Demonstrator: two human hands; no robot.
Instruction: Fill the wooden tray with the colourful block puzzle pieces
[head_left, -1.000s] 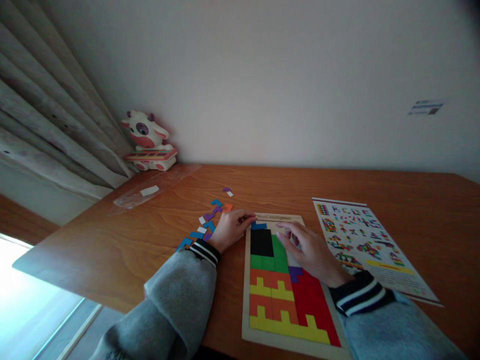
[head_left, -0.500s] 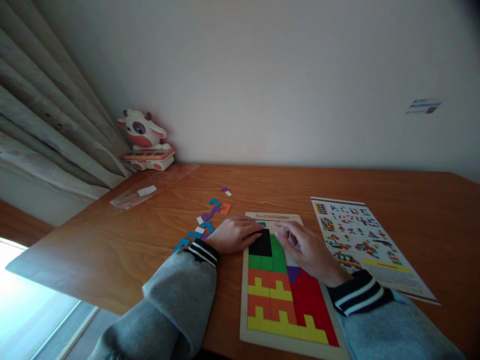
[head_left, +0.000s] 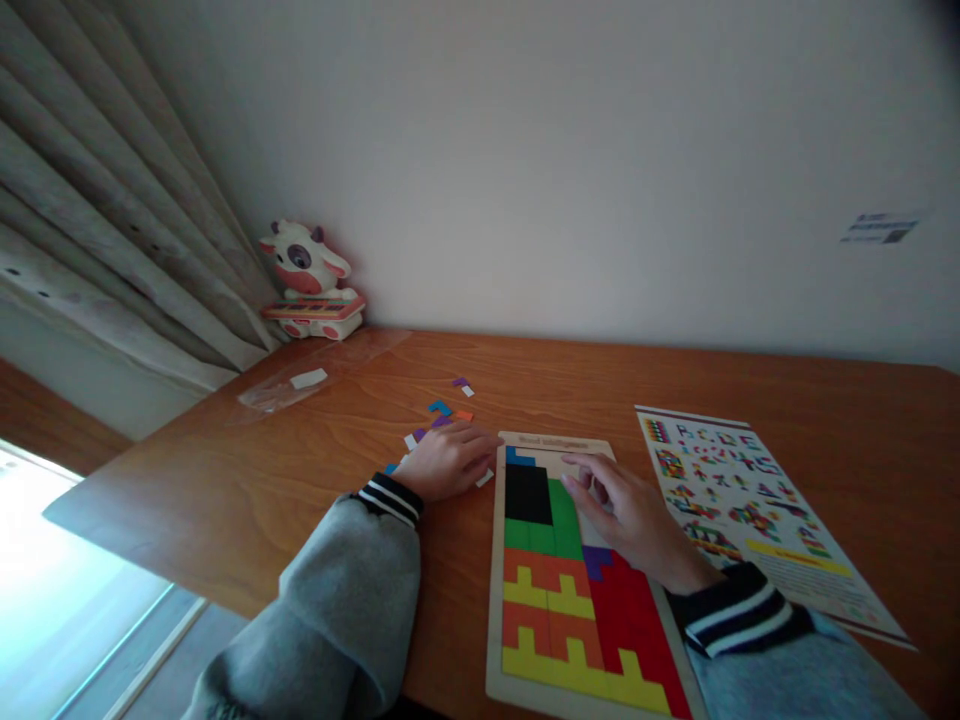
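My left hand [head_left: 451,460] is palm down over loose coloured pieces beside the puzzle board, its fingers loosely stretched out. A white piece [head_left: 484,479] lies by its fingertips; whether they touch is unclear. My right hand [head_left: 626,510] hovers over the board's upper right, index finger and thumb apart with nothing visible between them. The wooden puzzle board [head_left: 495,600] holds red, yellow, orange and green pieces, a purple piece [head_left: 598,562], a black block [head_left: 528,495] and a blue piece [head_left: 517,456] at the upper left corner. My right hand hides part of its upper right.
More loose pieces, among them a blue one [head_left: 440,408] and an orange one [head_left: 465,416], lie beyond my left hand. A printed pattern sheet [head_left: 780,520] is on the right. A clear plastic bag [head_left: 274,398] and a cow toy with a keyboard [head_left: 315,285] are at the back left.
My left hand has moved off the board's upper left, leftward onto the loose pieces, uncovering the black block and blue piece. My right hand stays over the board. The view has shifted slightly.
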